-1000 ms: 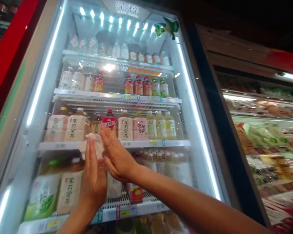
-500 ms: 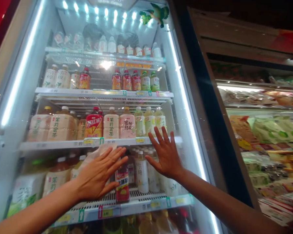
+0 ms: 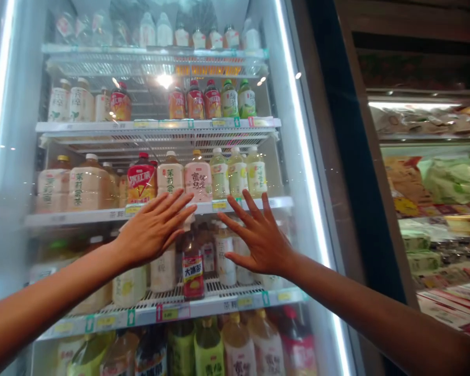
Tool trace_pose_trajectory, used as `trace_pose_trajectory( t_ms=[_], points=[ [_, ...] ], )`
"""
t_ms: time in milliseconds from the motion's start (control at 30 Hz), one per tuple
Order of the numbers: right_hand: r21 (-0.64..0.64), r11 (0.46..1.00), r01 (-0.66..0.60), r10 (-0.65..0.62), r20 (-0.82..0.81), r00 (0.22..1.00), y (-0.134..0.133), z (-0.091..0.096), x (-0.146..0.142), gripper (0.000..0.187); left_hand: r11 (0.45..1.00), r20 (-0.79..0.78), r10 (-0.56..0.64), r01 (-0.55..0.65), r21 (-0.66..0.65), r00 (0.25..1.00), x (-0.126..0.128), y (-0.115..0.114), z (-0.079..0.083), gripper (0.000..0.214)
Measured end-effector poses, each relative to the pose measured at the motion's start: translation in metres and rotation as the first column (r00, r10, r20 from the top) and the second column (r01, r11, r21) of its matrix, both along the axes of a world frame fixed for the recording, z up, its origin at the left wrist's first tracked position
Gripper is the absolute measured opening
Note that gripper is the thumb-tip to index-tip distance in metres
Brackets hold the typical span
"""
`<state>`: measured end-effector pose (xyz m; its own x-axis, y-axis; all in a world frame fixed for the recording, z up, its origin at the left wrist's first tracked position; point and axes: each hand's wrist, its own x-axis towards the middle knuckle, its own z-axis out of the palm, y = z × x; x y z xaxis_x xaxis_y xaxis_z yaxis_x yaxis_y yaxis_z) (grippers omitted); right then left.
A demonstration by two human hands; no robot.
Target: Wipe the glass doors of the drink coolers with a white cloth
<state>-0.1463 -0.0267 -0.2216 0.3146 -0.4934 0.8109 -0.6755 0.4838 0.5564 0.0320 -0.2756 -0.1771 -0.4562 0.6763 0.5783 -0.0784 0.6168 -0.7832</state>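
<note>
My left hand (image 3: 152,230) lies flat against the glass front of a lit drinks fridge, fingers stretched out. A pale, thin sheet, like a tissue or cloth (image 3: 188,222), peeks out at its fingertips; most of it is hidden under the palm. To the right, my right hand (image 3: 260,237) rests on the glass with fingers spread, holding nothing. Behind the glass, a dark red iced tea bottle (image 3: 193,269) stands below and between the hands. A pink-labelled bottle (image 3: 198,180) and several pale yellow-green bottles (image 3: 238,172) show just above the fingers.
Bottles fill several shelves, with price tags along the shelf edge (image 3: 172,312). Bright light strips (image 3: 297,120) line both sides of the fridge. A dark frame (image 3: 354,156) separates it from an open chiller with packaged food (image 3: 454,180) at right.
The view has tilted down, so the shelves sit higher and the bottom row shows more. My left hand has slid upward on the glass with the pale sheet; my right hand stays nearly in place.
</note>
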Motion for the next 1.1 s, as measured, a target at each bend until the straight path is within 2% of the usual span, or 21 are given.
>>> trace_pose_trajectory(
  t_ms=[100, 167, 233, 300, 367, 400, 533, 600, 667, 733, 800, 900, 967, 1067, 1100],
  points=[
    [-0.063, 0.998, 0.006, -0.001, 0.068, 0.998, -0.006, -0.021, 0.007, 0.095, 0.996, -0.046, 0.053, -0.049, 0.077, 0.998, 0.000, -0.005, -0.019, 0.075],
    [-0.104, 0.995, 0.007, 0.004, 0.105, 0.995, -0.011, -0.035, 0.011, 0.095, 0.999, 0.028, 0.034, -0.034, 0.007, 0.999, 0.001, -0.005, -0.026, 0.081],
    [-0.118, 0.993, 0.005, 0.009, 0.112, 0.994, -0.014, -0.043, 0.013, 0.094, 0.999, 0.051, 0.032, -0.032, -0.006, 0.998, -0.001, -0.004, -0.017, 0.082],
    [-0.115, 0.993, 0.003, 0.009, 0.102, 0.995, -0.015, -0.046, 0.014, 0.094, 0.992, -0.061, 0.052, -0.045, 0.118, 0.997, -0.005, -0.002, -0.003, 0.079],
    [-0.118, 0.993, 0.002, 0.010, 0.097, 0.995, -0.015, -0.045, 0.013, 0.094, 0.977, -0.140, 0.075, -0.044, 0.208, 0.987, -0.007, 0.001, -0.001, 0.081],
    [-0.121, 0.993, 0.000, 0.012, 0.099, 0.995, -0.015, -0.045, 0.013, 0.094, 0.980, -0.128, 0.068, -0.043, 0.192, 0.989, -0.006, 0.002, -0.008, 0.084],
    [-0.123, 0.992, -0.004, 0.017, 0.111, 0.994, -0.014, -0.044, 0.013, 0.093, 0.997, 0.084, 0.037, -0.031, -0.073, 0.996, 0.002, 0.002, -0.052, 0.093],
    [-0.126, 0.992, -0.003, 0.016, 0.106, 0.994, -0.014, -0.044, 0.013, 0.094, 0.998, 0.060, 0.040, -0.037, -0.051, 0.997, 0.003, 0.001, -0.054, 0.091],
    [-0.128, 0.992, 0.003, 0.010, 0.102, 0.995, -0.014, -0.044, 0.013, 0.095, 0.995, -0.038, 0.057, -0.053, 0.082, 0.998, 0.001, 0.002, -0.044, 0.089],
    [-0.127, 0.992, 0.009, 0.003, 0.100, 0.995, -0.014, -0.043, 0.013, 0.096, 0.983, -0.097, 0.071, -0.053, 0.175, 0.993, -0.002, 0.005, -0.043, 0.091],
    [-0.125, 0.992, 0.014, -0.001, 0.105, 0.994, -0.014, -0.044, 0.014, 0.096, 0.987, -0.065, 0.063, -0.053, 0.154, 0.996, -0.002, 0.007, -0.059, 0.096],
    [-0.127, 0.992, 0.009, 0.006, 0.112, 0.994, -0.016, -0.051, 0.017, 0.094, 0.998, 0.055, 0.060, -0.062, 0.028, 0.997, 0.002, 0.005, -0.086, 0.095],
    [-0.127, 0.992, 0.001, 0.014, 0.115, 0.993, -0.018, -0.058, 0.019, 0.093, 0.998, 0.063, 0.060, -0.062, 0.022, 0.996, 0.004, 0.002, -0.081, 0.091],
    [-0.123, 0.992, -0.003, 0.018, 0.122, 0.992, -0.022, -0.073, 0.024, 0.094, 0.973, -0.107, 0.080, -0.054, 0.226, 0.991, 0.003, -0.001, -0.051, 0.089],
    [-0.124, 0.992, 0.000, 0.016, 0.127, 0.992, -0.023, -0.077, 0.025, 0.095, 0.958, -0.146, 0.095, -0.050, 0.283, 0.985, 0.002, 0.000, -0.047, 0.091]
  ],
)
